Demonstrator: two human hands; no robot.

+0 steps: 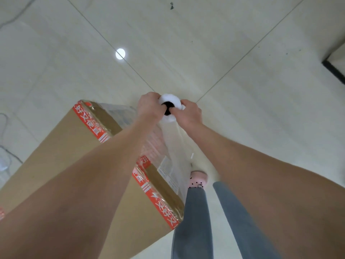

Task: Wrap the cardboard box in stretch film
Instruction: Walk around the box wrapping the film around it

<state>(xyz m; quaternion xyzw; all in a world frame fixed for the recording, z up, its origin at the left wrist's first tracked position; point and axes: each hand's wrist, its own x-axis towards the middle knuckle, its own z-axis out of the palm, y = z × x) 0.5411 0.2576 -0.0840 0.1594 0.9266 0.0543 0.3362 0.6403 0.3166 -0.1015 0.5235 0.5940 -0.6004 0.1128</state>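
A tall brown cardboard box (65, 150) with red printed tape along its top edges stands on the floor at the left, below my arms. Clear stretch film (173, 146) covers its right side and runs up to a white film roll (170, 99) held upright past the box's far right corner. My left hand (150, 106) grips the roll's left side. My right hand (189, 113) grips its right side, a finger at the dark core hole. My left forearm hides part of the box top.
Pale tiled floor (205, 43) spreads all around, with a lamp reflection at the upper middle. A dark-edged wall corner (334, 70) is at the far right. My grey-trousered legs and a pink shoe (198, 179) stand right of the box. Thin cables (7, 152) lie at the left.
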